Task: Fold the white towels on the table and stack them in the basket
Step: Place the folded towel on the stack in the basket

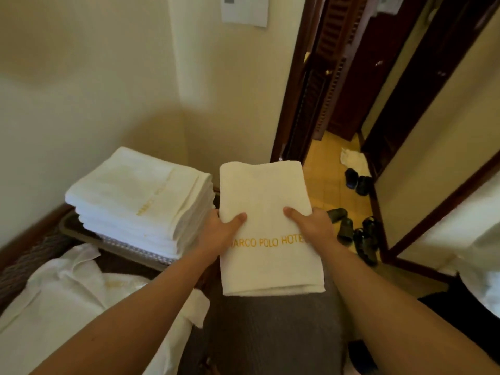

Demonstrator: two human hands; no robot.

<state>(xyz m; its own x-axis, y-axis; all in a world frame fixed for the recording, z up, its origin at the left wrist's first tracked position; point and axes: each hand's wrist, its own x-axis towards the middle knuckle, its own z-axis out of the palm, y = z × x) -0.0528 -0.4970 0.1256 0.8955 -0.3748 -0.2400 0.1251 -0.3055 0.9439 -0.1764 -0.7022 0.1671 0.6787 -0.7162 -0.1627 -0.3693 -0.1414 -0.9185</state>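
At the center of the frame I hold a folded white towel point(266, 228) up in the air with both hands, its gold embroidered hotel lettering running across the lower half. My left hand point(220, 230) grips the towel's left edge, thumb on top and fingers hidden beneath; my right hand point(311, 226) grips the right edge the same way. Both hands are clamped on the towel, which touches nothing else. To the left of center sits a tall stack of folded towels point(140, 198), resting in a dark shallow basket point(81, 231) whose rim shows along the stack's lower left side. In the lower left corner lie loose unfolded towels point(67, 293), crumpled on the desk point(270, 334), which has a dark grey-brown surface. At the right of the frame a tiled floor shows several dark shoes point(357, 234) and a small white cloth point(351, 158) near a wooden doorway. I judge the held towel to be soft, light and limp: it should sag and unfold if gripped at one corner only, so supporting it at both side edges, near the middle of its length, seems the safest hold. The terry cloth looks grippy, not slippery, and nothing about it seems fragile. The stack looks high and slightly slanted, so a gentle, square placement seems wise.
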